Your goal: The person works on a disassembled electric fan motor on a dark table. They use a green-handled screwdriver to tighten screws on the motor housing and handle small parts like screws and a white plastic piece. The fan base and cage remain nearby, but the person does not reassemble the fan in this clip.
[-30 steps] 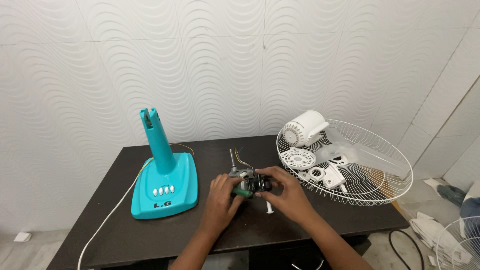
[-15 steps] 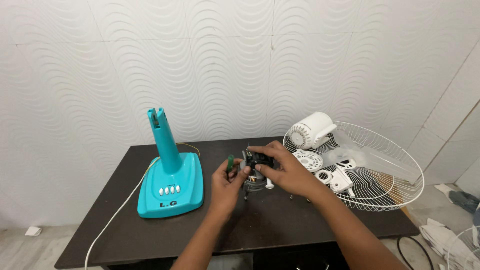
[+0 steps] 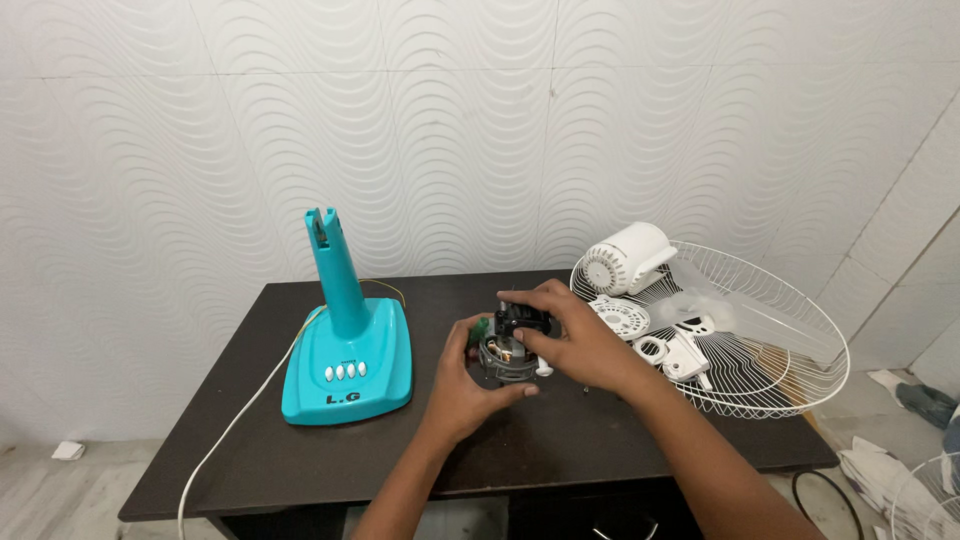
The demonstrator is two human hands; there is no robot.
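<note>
Tabletop (image 3: 300, 450): bare dark surface along the front edge and at the left corner — open passage for a hand. Left: teal fan base (image 3: 348, 360) with upright column, white cord (image 3: 240, 420) trailing off the front. Right: wire fan guard (image 3: 760, 340) holding white parts — blocks that side. Rear: wall directly behind.

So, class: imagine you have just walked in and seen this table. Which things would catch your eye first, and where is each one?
The bright turquoise fan base stands out first, upright on the left of the dark table. At the centre, the left hand and right hand grip a small fan motor. On the right lies a white wire fan guard holding loose white plastic parts.
</note>
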